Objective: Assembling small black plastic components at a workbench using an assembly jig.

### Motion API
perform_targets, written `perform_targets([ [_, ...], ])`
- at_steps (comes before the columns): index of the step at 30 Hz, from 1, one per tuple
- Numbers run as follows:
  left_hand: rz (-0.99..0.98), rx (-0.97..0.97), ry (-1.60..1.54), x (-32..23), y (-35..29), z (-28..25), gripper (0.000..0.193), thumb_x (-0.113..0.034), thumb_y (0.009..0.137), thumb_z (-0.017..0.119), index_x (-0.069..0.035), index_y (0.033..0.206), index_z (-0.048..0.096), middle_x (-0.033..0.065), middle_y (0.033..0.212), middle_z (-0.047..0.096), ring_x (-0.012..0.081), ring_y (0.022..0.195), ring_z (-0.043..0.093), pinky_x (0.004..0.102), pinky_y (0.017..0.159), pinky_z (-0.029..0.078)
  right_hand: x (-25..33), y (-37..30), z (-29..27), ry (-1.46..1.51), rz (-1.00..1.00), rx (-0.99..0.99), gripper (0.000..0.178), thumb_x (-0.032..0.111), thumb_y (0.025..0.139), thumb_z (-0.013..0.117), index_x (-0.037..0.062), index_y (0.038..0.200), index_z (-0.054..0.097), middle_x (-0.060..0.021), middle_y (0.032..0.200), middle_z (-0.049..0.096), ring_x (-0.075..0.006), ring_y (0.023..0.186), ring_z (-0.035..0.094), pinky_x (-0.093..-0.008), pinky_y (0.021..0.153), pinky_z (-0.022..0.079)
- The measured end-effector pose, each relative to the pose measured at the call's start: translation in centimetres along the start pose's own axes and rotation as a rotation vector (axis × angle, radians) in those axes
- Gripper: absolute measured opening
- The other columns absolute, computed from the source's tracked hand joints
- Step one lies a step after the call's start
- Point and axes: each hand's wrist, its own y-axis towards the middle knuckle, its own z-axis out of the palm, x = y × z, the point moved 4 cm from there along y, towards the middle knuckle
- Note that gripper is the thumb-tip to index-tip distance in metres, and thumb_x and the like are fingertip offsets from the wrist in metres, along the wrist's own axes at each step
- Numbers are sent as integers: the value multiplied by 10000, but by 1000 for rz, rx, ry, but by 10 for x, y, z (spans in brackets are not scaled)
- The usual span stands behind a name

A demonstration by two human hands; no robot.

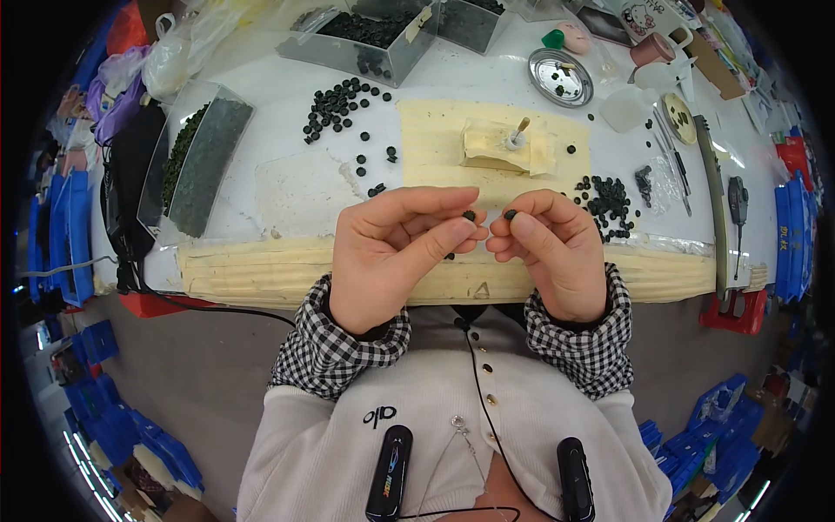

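Observation:
Above the table's near edge, my left hand (383, 248) pinches a small dark round piece (470, 215) between thumb and fingers. Facing it, a short gap away, my right hand (552, 248) grips a similar small black round piece (510, 214). Just beyond them, a pale block (496, 150) stands on a cream mat (426, 122), a small upright stick (523, 125) on top. Black round pieces (337, 103) lie scattered at the back left. Another cluster of small black pieces (611, 209) sits right of my right hand.
Clear bins (396, 65) of dark parts stand at the back; another tilted bin (209, 165) is at left. A round metal dish (560, 76), white mug (652, 26), tweezers (674, 165) and a black-handled tool (738, 204) occupy the right. A padded cream strip (252, 271) lines the near edge.

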Motion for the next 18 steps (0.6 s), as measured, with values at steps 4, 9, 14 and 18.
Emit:
perform_targets([
  [4,11,24,-89,5,1,-3,188,19,863,610,46,1049,599,162,939,674,196,839,679,259,742,567,4,-2,4,-157,-118,-8,150,3,885,593,-37,1030,591,-109,937,662,-154,860,652,-260,770,531],
  [9,27,36,-106,9,0,-3,163,14,856,623,37,1017,608,157,919,677,195,816,682,265,718,569,16,-5,20,-573,-413,-24,144,-62,833,620,-39,975,619,-75,906,629,-136,874,630,-243,779,510],
  [14,25,44,-120,8,-1,-3,182,51,825,642,35,1005,614,153,917,674,200,828,679,276,736,564,19,-4,24,-726,-560,-68,130,-47,782,664,-28,909,646,-81,876,627,-147,794,610,-254,708,489],
  [18,42,61,-207,9,1,-3,200,105,810,636,73,1007,623,180,992,667,200,919,662,281,830,547,22,-5,27,-825,-634,-89,135,-47,758,678,-21,888,653,-92,854,632,-166,765,613,-258,680,485],
])
